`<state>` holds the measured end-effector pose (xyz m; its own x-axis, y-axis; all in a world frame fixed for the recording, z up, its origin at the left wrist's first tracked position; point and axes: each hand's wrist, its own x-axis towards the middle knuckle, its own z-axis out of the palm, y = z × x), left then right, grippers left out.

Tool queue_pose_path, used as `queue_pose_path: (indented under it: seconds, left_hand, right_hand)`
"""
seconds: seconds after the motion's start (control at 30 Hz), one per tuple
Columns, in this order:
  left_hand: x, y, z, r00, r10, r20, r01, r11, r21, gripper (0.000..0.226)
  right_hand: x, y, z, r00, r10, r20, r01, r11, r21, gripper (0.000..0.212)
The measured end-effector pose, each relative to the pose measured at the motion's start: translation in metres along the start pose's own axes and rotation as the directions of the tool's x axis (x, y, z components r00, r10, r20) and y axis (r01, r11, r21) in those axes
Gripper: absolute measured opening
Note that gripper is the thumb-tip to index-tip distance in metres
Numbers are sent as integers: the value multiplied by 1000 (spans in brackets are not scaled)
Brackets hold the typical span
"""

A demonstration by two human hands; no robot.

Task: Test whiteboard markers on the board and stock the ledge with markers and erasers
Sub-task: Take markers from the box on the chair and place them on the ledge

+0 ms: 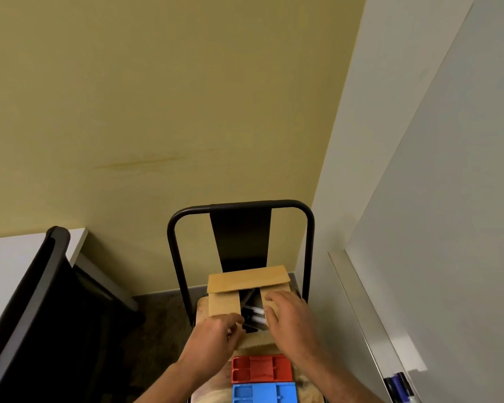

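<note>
Left hand (213, 335) pinches the near corner of the box's (248, 282) left flap with curled fingers; right hand (288, 321) lies flat, fingers straight, on the right flap. Between the flaps a narrow gap shows markers (255, 314) inside, long axes running left to right. Box sits on a chair (240, 239) seat. Red eraser (261, 368) and blue eraser (264, 392) crowd the seat's near edge; ledge (358, 309) runs close on the right.

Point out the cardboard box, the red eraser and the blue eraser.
cardboard box (248, 280): head view, rear flap.
red eraser (262, 369): head view, centre of plastic back.
blue eraser (264, 393): head view, centre of plastic back.
</note>
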<state>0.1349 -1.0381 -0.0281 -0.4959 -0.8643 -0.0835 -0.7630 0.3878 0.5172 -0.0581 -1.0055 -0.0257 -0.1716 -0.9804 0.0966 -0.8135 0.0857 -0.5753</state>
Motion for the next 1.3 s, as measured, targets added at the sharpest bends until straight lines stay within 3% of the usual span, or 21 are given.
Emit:
queue_pose_path:
  seconds: [0.27, 0.6, 0.8, 0.93, 1.13, 1.3]
  left_hand:
    - [10, -4, 19, 998, 20, -58, -13, 994, 112, 59]
    - [37, -17, 26, 987, -60, -146, 80, 987, 141, 70]
    - [53, -19, 39, 978, -165, -131, 184, 971, 151, 74]
    - [56, -16, 43, 970, -224, -93, 237, 957, 164, 79]
    - [47, -9, 12, 974, -109, -199, 110, 994, -8, 70]
    - [35, -35, -24, 966, 36, -255, 0, 990, 139, 57]
  right_hand:
    - [-2, 11, 39, 996, -59, 71, 68, 987, -146, 33]
    - [38, 5, 51, 992, -126, -26, 110, 937, -332, 51]
    - [55, 8, 59, 997, -67, 48, 80, 916, -393, 61]
    - [58, 16, 68, 996, -39, 84, 71, 903, -423, 79]
    - [60, 13, 57, 992, -37, 120, 77, 935, -345, 83]
    - [64, 9, 22, 998, -61, 19, 63, 969, -239, 64]
